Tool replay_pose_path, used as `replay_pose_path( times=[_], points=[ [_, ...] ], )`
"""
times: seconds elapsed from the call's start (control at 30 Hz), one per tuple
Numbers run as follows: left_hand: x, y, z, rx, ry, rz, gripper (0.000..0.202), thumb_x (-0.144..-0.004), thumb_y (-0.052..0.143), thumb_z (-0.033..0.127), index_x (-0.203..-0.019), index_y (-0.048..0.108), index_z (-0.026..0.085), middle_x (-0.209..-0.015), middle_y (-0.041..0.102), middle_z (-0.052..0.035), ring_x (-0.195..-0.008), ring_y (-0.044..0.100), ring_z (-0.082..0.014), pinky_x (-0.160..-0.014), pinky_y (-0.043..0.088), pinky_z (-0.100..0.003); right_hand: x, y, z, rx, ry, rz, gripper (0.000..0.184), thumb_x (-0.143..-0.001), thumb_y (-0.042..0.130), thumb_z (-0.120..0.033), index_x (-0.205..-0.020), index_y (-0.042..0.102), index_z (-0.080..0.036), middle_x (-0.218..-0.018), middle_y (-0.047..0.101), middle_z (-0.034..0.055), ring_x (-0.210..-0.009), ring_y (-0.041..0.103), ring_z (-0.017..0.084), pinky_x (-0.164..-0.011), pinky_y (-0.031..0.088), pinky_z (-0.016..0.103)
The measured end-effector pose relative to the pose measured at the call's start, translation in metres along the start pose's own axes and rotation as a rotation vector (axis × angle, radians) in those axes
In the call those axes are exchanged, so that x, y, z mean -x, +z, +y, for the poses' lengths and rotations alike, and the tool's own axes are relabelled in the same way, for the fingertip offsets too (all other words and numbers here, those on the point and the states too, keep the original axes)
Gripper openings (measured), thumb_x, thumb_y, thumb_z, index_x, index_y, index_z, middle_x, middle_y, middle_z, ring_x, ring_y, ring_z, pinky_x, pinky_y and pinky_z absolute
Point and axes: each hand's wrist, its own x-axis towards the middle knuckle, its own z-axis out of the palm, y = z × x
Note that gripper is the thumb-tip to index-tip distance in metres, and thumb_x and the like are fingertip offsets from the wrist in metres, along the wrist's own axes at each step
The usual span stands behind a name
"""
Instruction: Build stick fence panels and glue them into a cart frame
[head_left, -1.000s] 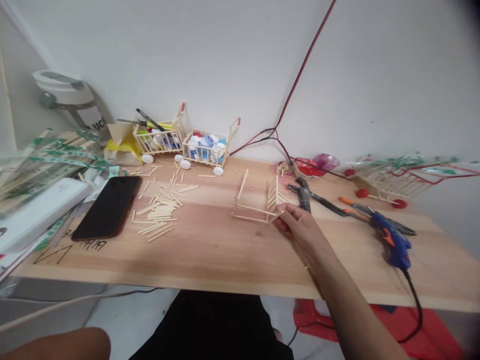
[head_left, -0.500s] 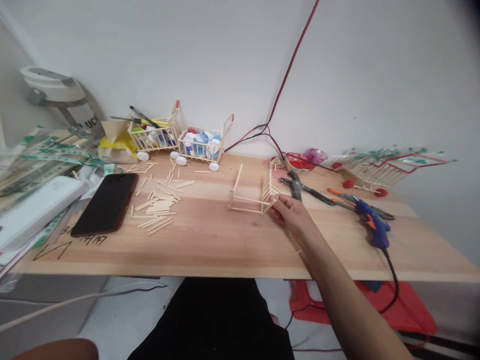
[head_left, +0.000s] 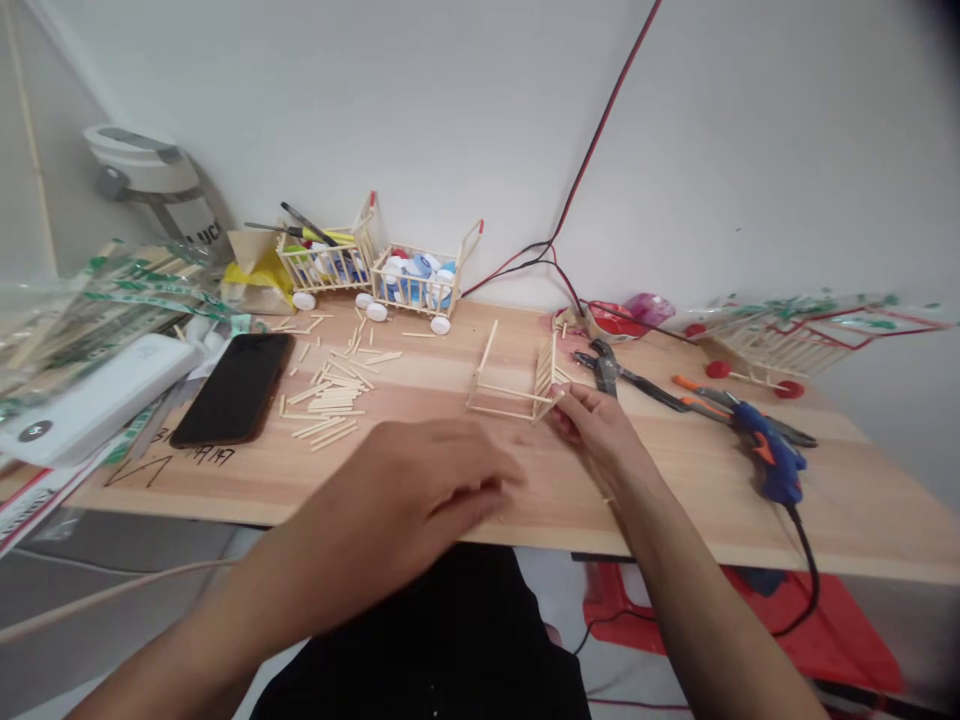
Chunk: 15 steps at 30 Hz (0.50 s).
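Note:
My right hand [head_left: 598, 420] pinches the right end of a small wooden stick frame [head_left: 510, 393] on the table. This frame has a slatted side at its right and thin uprights at its left. My left hand [head_left: 420, 480], slightly blurred, hovers over the table's front edge, to the left and nearer to me than the frame. Its fingers reach out with a gap above the thumb, and nothing shows in it. Left of the frame lies a pile of short wooden sticks [head_left: 334, 390].
Two small stick carts [head_left: 412, 285] full of bottle caps stand by the wall. A phone [head_left: 236, 390] and a white power strip [head_left: 101, 398] lie at left. Pliers [head_left: 606, 368] and a blue glue gun [head_left: 776, 455] are at right, before a bagged red-wheeled cart [head_left: 780, 350].
My left hand has come in from the lower left and is over the table's front edge. The right hand keeps its hold on the frame. The camera view has shifted slightly.

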Motion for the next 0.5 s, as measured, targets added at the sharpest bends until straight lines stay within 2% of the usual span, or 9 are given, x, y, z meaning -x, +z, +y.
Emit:
replay_pose_path(
  times=[0.07,0.13,0.27,0.37,0.5],
  points=[
    [-0.013,0.021,-0.009,-0.023,-0.011,-0.034,0.019,-0.092,0.05,0.02,-0.103,0.066,0.023,-0.098,0.068,-0.0005,-0.089,0.063,-0.0131,-0.081,0.051,-0.025,0.001,0.0,0.001,0.006,-0.001,0.007,0.042,-0.082,0.061,-0.05,-0.06,0.045,-0.019,-0.051,0.039,-0.0054,-0.043,0.027,0.005,-0.043,0.014,0.023],
    [-0.027,0.043,-0.016,-0.09,-0.046,-0.093,0.02,-0.093,0.047,0.018,-0.094,0.068,0.019,-0.092,0.067,-0.0025,-0.087,0.063,-0.016,-0.08,0.051,-0.029,0.001,-0.001,0.002,0.011,-0.003,0.012,0.042,-0.083,0.06,-0.051,-0.061,0.045,-0.019,-0.051,0.04,-0.0055,-0.043,0.027,0.005,-0.043,0.014,0.023],
    [-0.045,0.077,-0.023,-0.28,-0.131,-0.255,0.022,-0.093,0.045,0.022,-0.095,0.066,0.016,-0.09,0.067,-0.0058,-0.08,0.065,-0.0217,-0.066,0.05,-0.032,-0.001,-0.002,0.003,0.019,0.006,0.009,0.042,-0.081,0.061,-0.053,-0.061,0.045,-0.019,-0.051,0.04,-0.0056,-0.043,0.027,0.005,-0.043,0.014,0.023],
    [-0.053,0.092,-0.024,-0.336,-0.167,-0.241,0.02,-0.092,0.047,0.023,-0.101,0.064,0.016,-0.089,0.068,-0.006,-0.078,0.066,-0.0233,-0.063,0.049,-0.032,-0.002,-0.002,0.001,0.019,0.018,0.008,0.043,-0.079,0.062,-0.054,-0.06,0.046,-0.019,-0.049,0.039,-0.0059,-0.043,0.027,0.006,-0.042,0.014,0.023],
    [-0.064,0.1,-0.026,-0.327,-0.262,-0.244,0.02,-0.092,0.047,0.023,-0.096,0.066,0.017,-0.091,0.071,-0.0066,-0.084,0.067,-0.0238,-0.068,0.048,-0.033,-0.003,0.0,-0.002,-0.005,0.04,0.024,0.043,-0.076,0.064,-0.054,-0.058,0.046,-0.019,-0.047,0.039,-0.0061,-0.041,0.027,0.006,-0.042,0.014,0.023]
  ],
)
